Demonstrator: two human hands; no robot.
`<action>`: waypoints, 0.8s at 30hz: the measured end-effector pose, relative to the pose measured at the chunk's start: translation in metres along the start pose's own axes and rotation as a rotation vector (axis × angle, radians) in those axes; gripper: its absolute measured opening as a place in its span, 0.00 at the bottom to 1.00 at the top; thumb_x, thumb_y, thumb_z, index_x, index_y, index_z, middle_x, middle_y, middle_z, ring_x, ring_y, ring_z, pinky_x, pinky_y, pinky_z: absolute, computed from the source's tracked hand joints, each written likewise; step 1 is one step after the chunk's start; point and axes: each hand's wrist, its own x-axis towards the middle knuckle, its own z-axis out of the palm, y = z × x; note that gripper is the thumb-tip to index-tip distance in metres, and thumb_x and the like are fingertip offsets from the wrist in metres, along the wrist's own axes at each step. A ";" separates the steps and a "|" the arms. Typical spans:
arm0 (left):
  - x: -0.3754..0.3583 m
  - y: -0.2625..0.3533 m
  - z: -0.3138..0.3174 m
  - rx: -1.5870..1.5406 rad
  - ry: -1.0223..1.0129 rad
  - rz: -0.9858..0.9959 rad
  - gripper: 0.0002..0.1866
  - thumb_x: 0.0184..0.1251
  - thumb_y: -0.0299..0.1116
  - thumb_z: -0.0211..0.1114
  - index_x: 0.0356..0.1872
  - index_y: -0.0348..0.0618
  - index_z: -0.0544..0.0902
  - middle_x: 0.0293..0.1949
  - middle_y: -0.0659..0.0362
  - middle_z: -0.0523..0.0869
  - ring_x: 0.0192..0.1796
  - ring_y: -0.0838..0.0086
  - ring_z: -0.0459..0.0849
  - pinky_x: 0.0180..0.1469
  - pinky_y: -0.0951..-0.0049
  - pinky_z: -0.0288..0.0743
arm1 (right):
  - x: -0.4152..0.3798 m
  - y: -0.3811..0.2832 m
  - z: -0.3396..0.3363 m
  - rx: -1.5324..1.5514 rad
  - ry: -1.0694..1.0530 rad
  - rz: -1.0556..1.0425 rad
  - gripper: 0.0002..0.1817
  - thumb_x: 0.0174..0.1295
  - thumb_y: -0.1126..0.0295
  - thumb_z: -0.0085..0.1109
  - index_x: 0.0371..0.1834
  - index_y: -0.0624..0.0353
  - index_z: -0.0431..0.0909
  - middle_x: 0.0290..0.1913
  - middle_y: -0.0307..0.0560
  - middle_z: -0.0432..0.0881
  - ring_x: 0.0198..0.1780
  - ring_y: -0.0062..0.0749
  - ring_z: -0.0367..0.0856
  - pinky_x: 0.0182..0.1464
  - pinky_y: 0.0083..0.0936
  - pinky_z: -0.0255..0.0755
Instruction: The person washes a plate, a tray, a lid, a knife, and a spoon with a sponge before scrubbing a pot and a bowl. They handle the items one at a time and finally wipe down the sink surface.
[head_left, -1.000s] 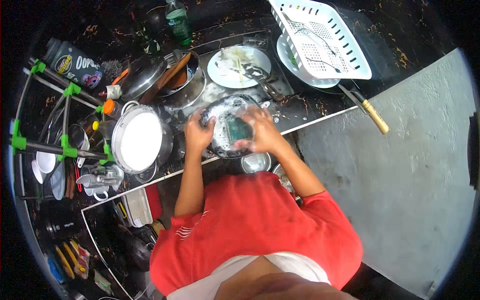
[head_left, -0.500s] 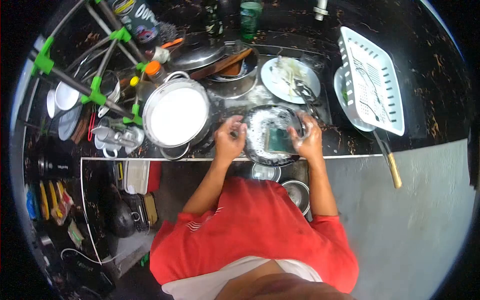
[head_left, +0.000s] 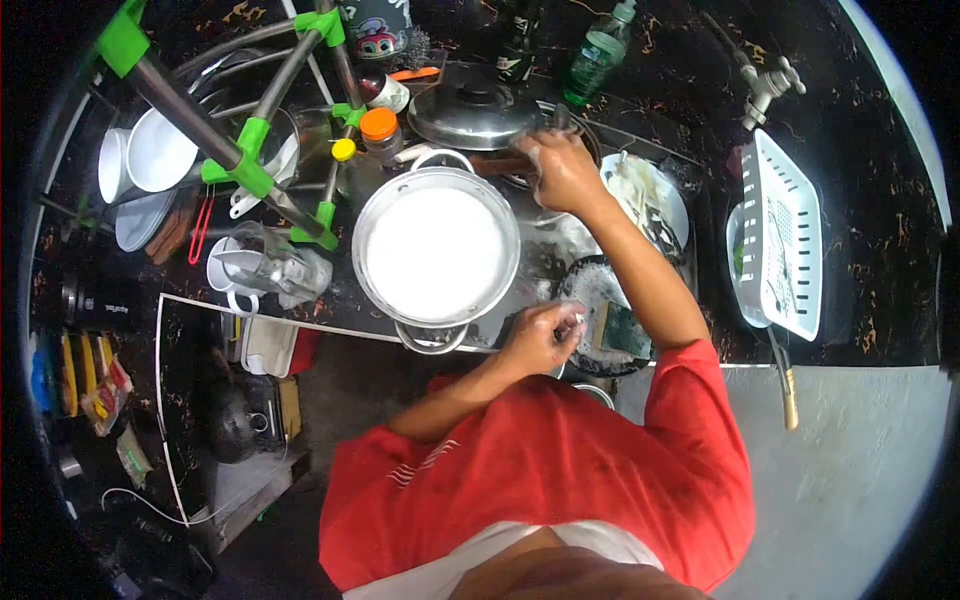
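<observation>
My right hand (head_left: 562,172) reaches over the pot at the back, its fingers closed around the end of a brown wooden utensil (head_left: 490,165). The utensil's full shape is hidden by the hand and a pot lid (head_left: 475,115). My left hand (head_left: 543,338) hovers at the left rim of a dark, suds-covered pan (head_left: 592,285), its wet fingers loosely curled and apart from the thumb, with nothing in them. Inside the pan lies a green scouring sponge (head_left: 625,330). A large pot of white liquid (head_left: 437,255) stands left of the pan.
A plate of scraps (head_left: 660,195) sits partly behind my right forearm. To the right are a white dish basket (head_left: 795,230) and a tap (head_left: 768,92). A green soap bottle (head_left: 598,60) stands at the back. The metal rack (head_left: 270,110) with green joints rises at left.
My right hand has left the sponge and pan and moved up and left to the wooden utensil. My left hand stays beside the pan. The view has shifted, moving the counter items rightward.
</observation>
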 end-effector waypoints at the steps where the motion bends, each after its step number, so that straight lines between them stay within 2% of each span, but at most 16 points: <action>1: 0.002 0.001 -0.003 -0.017 -0.011 0.015 0.11 0.59 0.27 0.64 0.43 0.38 0.80 0.28 0.55 0.84 0.29 0.72 0.83 0.33 0.72 0.76 | 0.002 0.004 0.007 -0.014 -0.115 0.020 0.28 0.40 0.74 0.63 0.51 0.51 0.76 0.45 0.52 0.80 0.47 0.49 0.78 0.50 0.41 0.72; 3: 0.005 0.009 -0.011 -0.027 -0.027 -0.008 0.11 0.59 0.27 0.64 0.43 0.38 0.80 0.27 0.55 0.83 0.29 0.72 0.83 0.33 0.72 0.76 | 0.002 0.012 0.010 -0.042 -0.208 0.006 0.24 0.36 0.73 0.63 0.43 0.50 0.79 0.32 0.49 0.83 0.39 0.49 0.81 0.44 0.41 0.75; 6: 0.007 0.001 -0.017 -0.043 -0.030 -0.004 0.11 0.59 0.27 0.64 0.43 0.39 0.80 0.26 0.56 0.83 0.29 0.71 0.83 0.34 0.73 0.76 | -0.002 0.028 -0.003 0.111 -0.043 0.109 0.20 0.37 0.73 0.64 0.40 0.51 0.80 0.32 0.53 0.83 0.38 0.50 0.82 0.41 0.41 0.76; 7: 0.008 0.000 -0.019 -0.069 -0.041 -0.031 0.12 0.58 0.27 0.64 0.44 0.38 0.80 0.26 0.56 0.83 0.30 0.73 0.83 0.35 0.73 0.76 | -0.001 0.041 -0.005 0.226 -0.107 0.235 0.20 0.37 0.74 0.66 0.39 0.53 0.80 0.34 0.56 0.83 0.38 0.51 0.82 0.42 0.38 0.77; 8: 0.009 -0.002 -0.021 -0.094 -0.055 -0.057 0.12 0.58 0.27 0.64 0.44 0.38 0.80 0.27 0.56 0.83 0.30 0.74 0.83 0.36 0.73 0.76 | -0.003 0.054 -0.010 0.326 -0.065 0.280 0.21 0.38 0.75 0.68 0.42 0.56 0.80 0.31 0.54 0.83 0.37 0.44 0.84 0.43 0.33 0.76; 10: 0.007 -0.018 -0.017 -0.151 -0.068 -0.062 0.14 0.59 0.26 0.64 0.47 0.38 0.78 0.29 0.56 0.83 0.31 0.75 0.83 0.36 0.73 0.76 | 0.009 0.047 -0.057 0.403 -0.185 0.361 0.20 0.36 0.75 0.71 0.38 0.59 0.80 0.29 0.51 0.82 0.35 0.33 0.82 0.42 0.28 0.74; 12: 0.011 -0.020 -0.017 -0.206 -0.083 -0.063 0.17 0.59 0.26 0.63 0.50 0.38 0.77 0.31 0.56 0.83 0.33 0.76 0.82 0.37 0.73 0.76 | 0.003 0.065 -0.066 0.500 -0.130 0.519 0.18 0.34 0.76 0.74 0.32 0.63 0.78 0.27 0.46 0.81 0.33 0.26 0.77 0.38 0.26 0.72; 14: 0.017 -0.011 -0.021 -0.387 -0.073 -0.162 0.23 0.63 0.30 0.60 0.59 0.39 0.70 0.34 0.55 0.83 0.36 0.76 0.82 0.39 0.74 0.76 | -0.001 0.064 -0.092 0.525 -0.120 0.526 0.17 0.33 0.82 0.74 0.28 0.63 0.77 0.28 0.37 0.79 0.32 0.20 0.76 0.36 0.21 0.72; 15: 0.019 -0.012 -0.023 -0.488 -0.126 -0.211 0.27 0.68 0.40 0.54 0.65 0.42 0.62 0.39 0.51 0.82 0.38 0.72 0.83 0.43 0.71 0.77 | -0.006 0.064 -0.102 0.570 -0.084 0.555 0.18 0.32 0.83 0.73 0.29 0.63 0.76 0.29 0.37 0.79 0.33 0.20 0.76 0.37 0.20 0.72; 16: 0.021 -0.013 -0.022 -0.489 -0.132 -0.209 0.27 0.68 0.40 0.54 0.65 0.42 0.62 0.39 0.51 0.82 0.38 0.72 0.83 0.43 0.71 0.77 | -0.013 0.068 -0.110 0.617 -0.047 0.584 0.19 0.32 0.84 0.73 0.30 0.63 0.76 0.30 0.38 0.79 0.33 0.20 0.76 0.37 0.20 0.72; 17: 0.023 -0.014 -0.021 -0.712 -0.134 -0.319 0.28 0.69 0.45 0.51 0.66 0.43 0.61 0.43 0.50 0.82 0.39 0.70 0.83 0.45 0.69 0.77 | -0.025 0.081 -0.114 0.595 -0.018 0.561 0.20 0.33 0.85 0.72 0.32 0.64 0.76 0.32 0.38 0.78 0.34 0.21 0.75 0.38 0.19 0.73; 18: 0.024 -0.014 -0.019 -0.935 -0.133 -0.433 0.30 0.70 0.51 0.48 0.67 0.45 0.60 0.46 0.48 0.82 0.41 0.68 0.84 0.47 0.66 0.77 | -0.023 0.053 -0.139 0.754 0.034 0.674 0.19 0.30 0.79 0.77 0.26 0.65 0.75 0.29 0.40 0.78 0.32 0.26 0.77 0.36 0.25 0.74; 20: 0.031 -0.011 -0.016 -1.132 -0.215 -0.411 0.34 0.68 0.56 0.46 0.68 0.47 0.58 0.52 0.45 0.77 0.47 0.62 0.81 0.50 0.62 0.76 | -0.054 0.052 -0.156 0.555 0.039 0.624 0.17 0.32 0.80 0.74 0.27 0.64 0.76 0.30 0.42 0.81 0.38 0.31 0.81 0.40 0.30 0.78; 22: 0.042 -0.001 -0.012 -1.526 -0.370 -0.345 0.42 0.64 0.68 0.43 0.71 0.52 0.53 0.64 0.39 0.67 0.59 0.50 0.76 0.55 0.55 0.74 | -0.075 0.005 -0.167 0.679 0.145 0.354 0.13 0.35 0.82 0.68 0.26 0.63 0.76 0.30 0.46 0.81 0.41 0.38 0.84 0.43 0.35 0.79; 23: 0.049 0.011 -0.010 -1.626 -0.412 -0.299 0.41 0.62 0.70 0.43 0.71 0.58 0.55 0.64 0.41 0.67 0.61 0.48 0.73 0.51 0.53 0.76 | -0.086 -0.008 -0.168 0.521 0.137 0.155 0.12 0.35 0.83 0.65 0.25 0.62 0.76 0.31 0.47 0.81 0.42 0.40 0.83 0.46 0.36 0.78; 24: 0.054 0.020 -0.008 -1.747 -0.425 -0.298 0.40 0.64 0.68 0.43 0.70 0.53 0.57 0.63 0.44 0.69 0.61 0.49 0.73 0.50 0.52 0.77 | -0.096 -0.018 -0.168 0.361 0.127 -0.042 0.11 0.35 0.83 0.63 0.25 0.62 0.76 0.31 0.48 0.81 0.42 0.43 0.83 0.48 0.37 0.78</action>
